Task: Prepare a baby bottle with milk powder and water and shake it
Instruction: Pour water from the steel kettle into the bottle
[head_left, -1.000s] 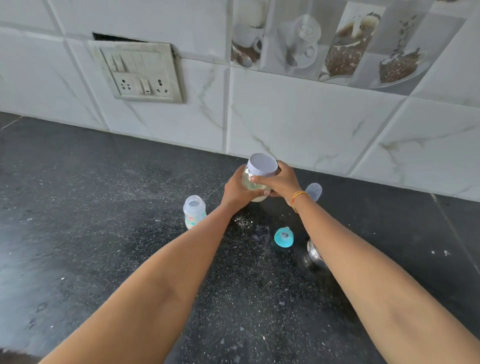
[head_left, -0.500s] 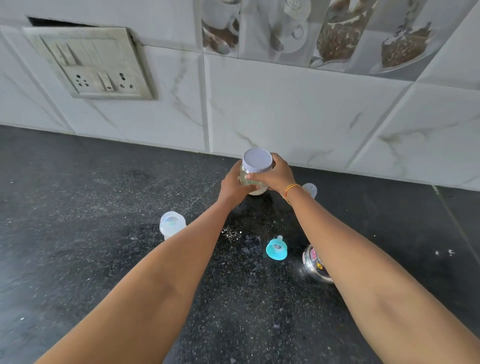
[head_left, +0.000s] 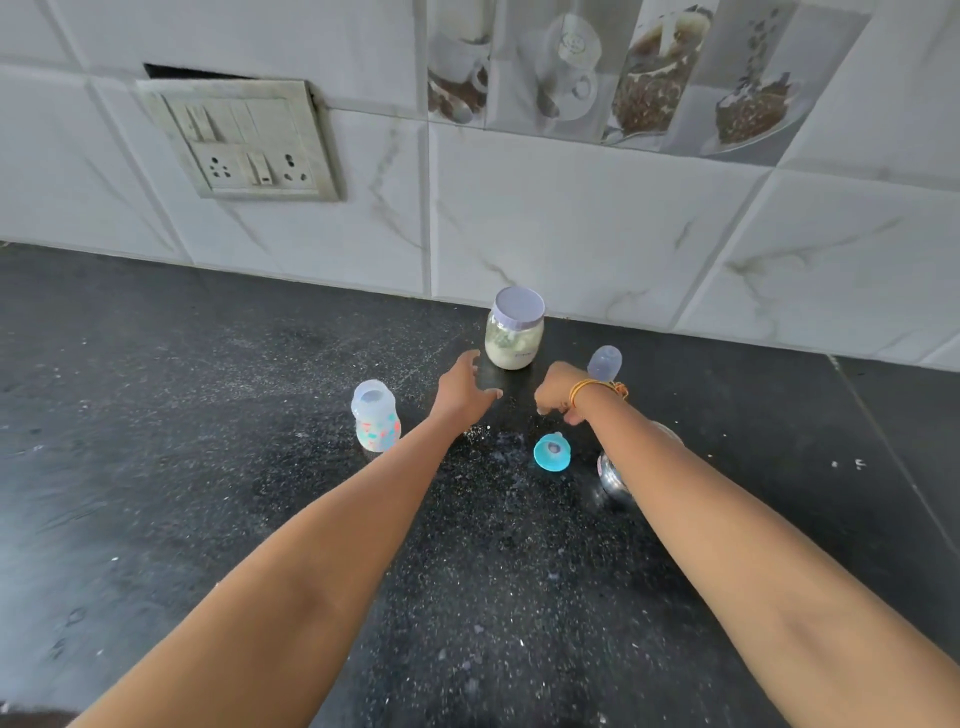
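Note:
A glass jar of milk powder (head_left: 513, 332) with a pale lilac lid stands upright near the wall on the black counter (head_left: 208, 467). My left hand (head_left: 464, 391) hovers just in front of it, fingers loosely spread, holding nothing. My right hand (head_left: 558, 396) is a little to the jar's right and nearer me, fingers curled downward and empty. The open baby bottle (head_left: 375, 415), with coloured spots, stands to the left of my left hand. Its teal nipple ring (head_left: 551, 452) lies on the counter under my right wrist. The clear bottle cap (head_left: 605, 362) stands behind my right hand.
A steel vessel (head_left: 615, 478) sits partly hidden under my right forearm. White powder specks are scattered over the counter around the nipple ring. A tiled wall (head_left: 571, 234) with a switch plate (head_left: 244, 140) rises right behind the jar.
Both hands have let go of the powder jar and drawn back toward me. The jar now stands alone by the wall.

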